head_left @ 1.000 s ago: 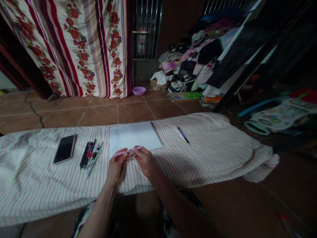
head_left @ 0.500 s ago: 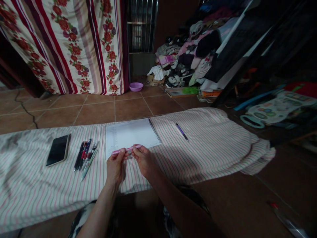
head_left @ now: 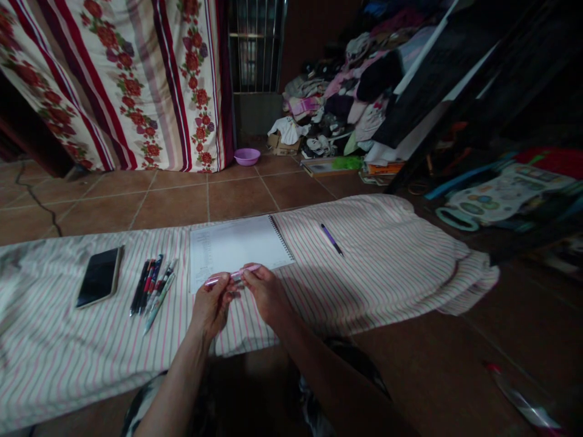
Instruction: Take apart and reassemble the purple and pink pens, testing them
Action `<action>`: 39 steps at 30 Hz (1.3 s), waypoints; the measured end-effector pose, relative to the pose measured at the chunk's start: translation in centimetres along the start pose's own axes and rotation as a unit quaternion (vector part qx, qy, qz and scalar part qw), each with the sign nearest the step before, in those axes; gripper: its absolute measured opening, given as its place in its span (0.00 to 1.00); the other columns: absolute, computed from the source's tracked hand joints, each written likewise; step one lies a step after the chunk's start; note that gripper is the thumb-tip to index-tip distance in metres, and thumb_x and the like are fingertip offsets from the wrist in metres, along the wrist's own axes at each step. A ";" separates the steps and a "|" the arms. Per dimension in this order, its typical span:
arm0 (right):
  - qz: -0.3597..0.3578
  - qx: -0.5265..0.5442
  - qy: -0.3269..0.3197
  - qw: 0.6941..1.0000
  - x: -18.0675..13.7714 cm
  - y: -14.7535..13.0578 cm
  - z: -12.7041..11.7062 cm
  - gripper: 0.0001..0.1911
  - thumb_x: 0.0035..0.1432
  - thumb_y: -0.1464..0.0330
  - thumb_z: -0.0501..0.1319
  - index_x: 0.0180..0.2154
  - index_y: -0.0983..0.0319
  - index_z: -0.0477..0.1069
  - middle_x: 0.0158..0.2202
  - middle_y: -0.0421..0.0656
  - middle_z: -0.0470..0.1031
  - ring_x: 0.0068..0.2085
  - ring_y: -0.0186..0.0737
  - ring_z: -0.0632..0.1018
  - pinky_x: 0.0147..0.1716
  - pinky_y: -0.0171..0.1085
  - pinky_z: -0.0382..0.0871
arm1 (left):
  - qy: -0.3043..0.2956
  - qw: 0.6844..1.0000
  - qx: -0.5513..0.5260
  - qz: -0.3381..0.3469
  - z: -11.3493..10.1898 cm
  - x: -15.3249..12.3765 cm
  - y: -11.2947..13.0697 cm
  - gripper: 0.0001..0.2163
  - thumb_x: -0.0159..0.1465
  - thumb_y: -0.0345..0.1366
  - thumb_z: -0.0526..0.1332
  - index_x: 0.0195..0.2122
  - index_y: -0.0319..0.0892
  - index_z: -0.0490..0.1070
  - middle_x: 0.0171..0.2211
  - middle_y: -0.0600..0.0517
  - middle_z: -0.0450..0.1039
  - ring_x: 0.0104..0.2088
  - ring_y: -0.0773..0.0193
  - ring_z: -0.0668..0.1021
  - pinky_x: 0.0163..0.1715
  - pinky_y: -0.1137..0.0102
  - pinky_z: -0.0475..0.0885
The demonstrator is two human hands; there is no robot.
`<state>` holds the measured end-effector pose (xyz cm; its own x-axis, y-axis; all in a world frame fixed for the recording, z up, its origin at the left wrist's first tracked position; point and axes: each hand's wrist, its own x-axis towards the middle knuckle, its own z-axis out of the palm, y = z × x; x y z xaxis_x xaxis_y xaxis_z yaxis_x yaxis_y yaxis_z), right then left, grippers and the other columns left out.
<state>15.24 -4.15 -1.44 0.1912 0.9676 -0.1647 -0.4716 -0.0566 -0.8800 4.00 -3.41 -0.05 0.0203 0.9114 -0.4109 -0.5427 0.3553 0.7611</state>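
Note:
A pink pen [head_left: 236, 274] is held level between both hands, over the near edge of an open spiral notebook [head_left: 237, 243]. My left hand [head_left: 212, 303] pinches the pen's left part, and my right hand [head_left: 265, 292] pinches it toward the other end. Printed lines of text run down the left side of the notebook page. To the left of my hands several pens [head_left: 152, 288] lie side by side on the striped cloth [head_left: 364, 279]. A purple pen [head_left: 331, 239] rests alone to the right of the notebook.
A dark-screened phone [head_left: 99, 277] lies left of the pens. Beyond the cloth-covered surface, a purple basin [head_left: 246, 156] sits on the tiled floor near a floral curtain [head_left: 132, 85]. A large heap of clothes [head_left: 337, 103] stands at the back right.
The whole view has shifted slightly, so things appear a little further left. Both hands keep their pinch on the pink pen, with hardly any movement of their own.

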 end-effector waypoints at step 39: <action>-0.020 -0.078 -0.015 0.997 0.0 -0.6 -0.2 0.07 0.45 0.66 0.62 0.26 0.63 0.70 0.21 0.36 0.66 0.25 0.30 0.65 0.27 0.32 0.58 | -0.032 0.763 0.532 0.365 -3.0 0.1 -0.3 0.10 0.61 0.42 0.54 0.36 0.42 0.70 0.31 0.51 0.72 0.32 0.63 0.73 0.34 0.68 0.68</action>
<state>15.72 -4.17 -1.06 0.1804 0.9765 -0.1176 -0.3241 -0.0539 -0.9445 1.67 -4.04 -1.81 0.0983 0.9435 0.3165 0.5596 -0.3154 0.7664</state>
